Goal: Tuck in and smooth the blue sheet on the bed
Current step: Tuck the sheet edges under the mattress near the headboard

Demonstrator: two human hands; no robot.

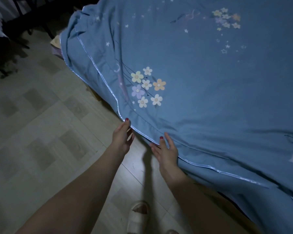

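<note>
The blue sheet point(201, 78), printed with pastel flowers and stars and edged with shiny light-blue piping, covers the bed across the upper right of the view. Its edge hangs loose over the near side, bunched in folds at the far left corner. My left hand point(123, 136) pinches the piped edge between thumb and fingers. My right hand point(166, 149) grips the same edge a short way to the right, thumb on top and fingers partly under the cloth.
A pale tiled floor point(41, 132) runs along the bed's left side. Dark furniture legs point(22, 31) stand at the top left. A foot in a white sandal point(139, 217) stands close to the bed. A strip of the bed's wooden side point(210, 196) shows below the sheet.
</note>
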